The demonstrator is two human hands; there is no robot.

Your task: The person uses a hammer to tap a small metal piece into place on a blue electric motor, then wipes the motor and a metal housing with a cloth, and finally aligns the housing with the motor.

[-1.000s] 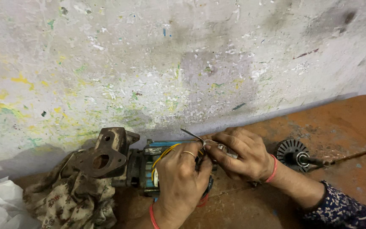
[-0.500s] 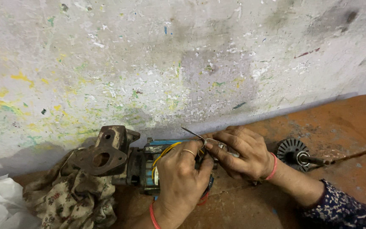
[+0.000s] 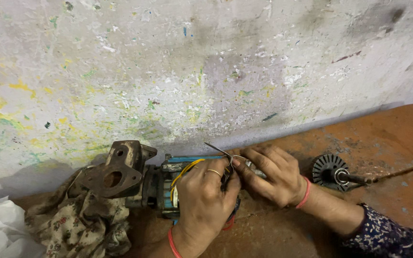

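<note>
A small blue electric motor (image 3: 168, 191) with a rusty cast flange (image 3: 115, 169) lies on its side against the wall. My left hand (image 3: 206, 196) rests over its open end and grips it beside a yellow wire (image 3: 185, 173). My right hand (image 3: 268, 174) pinches a thin metal tool (image 3: 218, 149) at the same end, the tip sticking up toward the wall. The two hands touch each other. The motor's windings are hidden under my fingers.
A patterned rag (image 3: 72, 224) lies under the flange, with white cloth (image 3: 1, 234) at the left edge. A finned rotor on a shaft (image 3: 333, 172) lies to the right on the rusty orange surface (image 3: 378, 138). A paint-spattered wall (image 3: 192, 67) stands close behind.
Both hands have stayed at the motor's end; only small shifts of the fingers and the thin tool show.
</note>
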